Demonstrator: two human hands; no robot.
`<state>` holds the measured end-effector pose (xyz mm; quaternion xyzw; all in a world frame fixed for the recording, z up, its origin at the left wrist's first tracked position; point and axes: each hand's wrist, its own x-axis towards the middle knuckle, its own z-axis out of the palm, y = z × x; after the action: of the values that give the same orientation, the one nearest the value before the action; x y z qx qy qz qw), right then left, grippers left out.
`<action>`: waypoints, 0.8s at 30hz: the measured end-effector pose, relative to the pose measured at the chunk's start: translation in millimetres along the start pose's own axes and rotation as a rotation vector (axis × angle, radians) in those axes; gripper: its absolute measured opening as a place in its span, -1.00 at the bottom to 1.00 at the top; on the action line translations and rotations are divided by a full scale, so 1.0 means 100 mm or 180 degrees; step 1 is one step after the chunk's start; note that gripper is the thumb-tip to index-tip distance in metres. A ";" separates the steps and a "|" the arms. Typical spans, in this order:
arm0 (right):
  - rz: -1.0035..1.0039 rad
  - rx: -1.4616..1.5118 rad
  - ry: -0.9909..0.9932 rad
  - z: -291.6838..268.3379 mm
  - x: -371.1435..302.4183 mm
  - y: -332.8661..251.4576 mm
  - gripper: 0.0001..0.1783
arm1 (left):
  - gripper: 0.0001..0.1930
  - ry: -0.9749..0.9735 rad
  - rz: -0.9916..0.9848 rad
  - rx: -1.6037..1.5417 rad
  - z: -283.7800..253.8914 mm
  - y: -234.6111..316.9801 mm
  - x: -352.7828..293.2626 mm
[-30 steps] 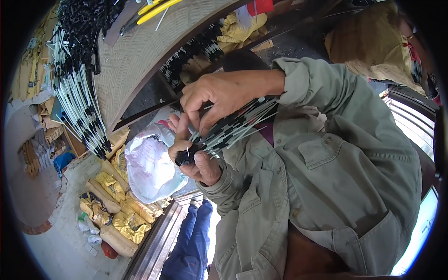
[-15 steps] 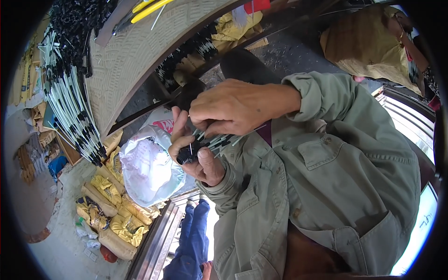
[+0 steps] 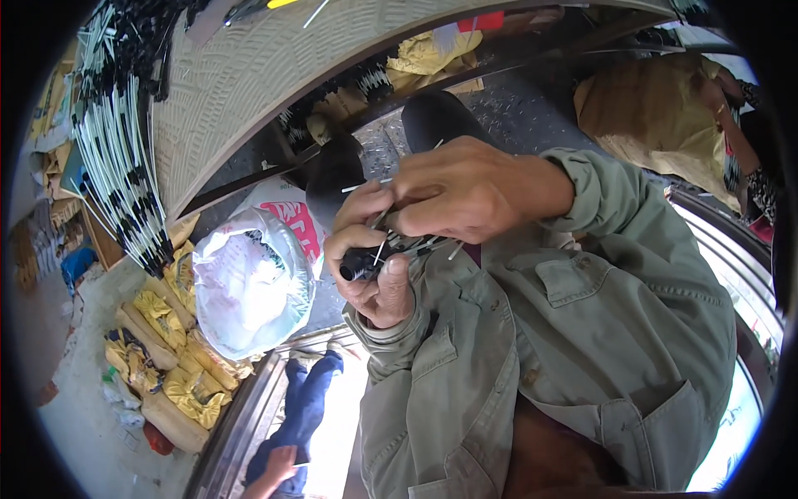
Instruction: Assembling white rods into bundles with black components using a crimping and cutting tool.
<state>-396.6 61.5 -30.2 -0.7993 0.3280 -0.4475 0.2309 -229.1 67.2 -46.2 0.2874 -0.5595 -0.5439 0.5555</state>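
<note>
A worker's left hand [image 3: 378,279] curls firmly around a bundle of black pieces and pale sticks [image 3: 362,264], held in front of a grey-green shirt [image 3: 573,333]. The right hand [image 3: 474,187] bends over the top of the bundle, fingers drawn in among the sticks — whether they pinch one cannot be told from here. Beside the hands, a white plastic bag [image 3: 200,287] gapes, its inside mostly pale, with some dark matter by the upper rim; a red-printed bag [image 3: 293,226] stands just behind it. Farther to the left lie yellow-and-brown paper packages [image 3: 195,391], several torn or crumpled. On the bench [image 3: 274,91], more pale-and-black sticks [image 3: 125,166] lie along the left side. Off to the right sits a large brown paper sack [image 3: 652,116] — its contents out of sight — with another person's arm [image 3: 736,133] beside it.
</note>
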 end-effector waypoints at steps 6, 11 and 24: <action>0.0184 0.0189 -0.0151 -0.17 -0.09 -0.08 -0.88 | -0.72 -0.0491 0.0022 -0.0146 0.09 0.03 0.04; 0.0718 0.0839 0.0620 -0.10 -0.28 -0.09 -0.77 | -0.79 -0.0129 0.0253 -0.0162 0.16 0.06 0.04; 0.0664 0.2083 -0.0588 0.58 0.26 -0.13 -0.69 | -0.85 0.1093 0.0815 0.1649 -0.33 0.77 -0.05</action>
<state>-332.2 55.7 -35.4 -0.6822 0.2249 -0.4287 0.5479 -175.7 81.4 16.5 0.4338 -0.6090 -0.2531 0.6140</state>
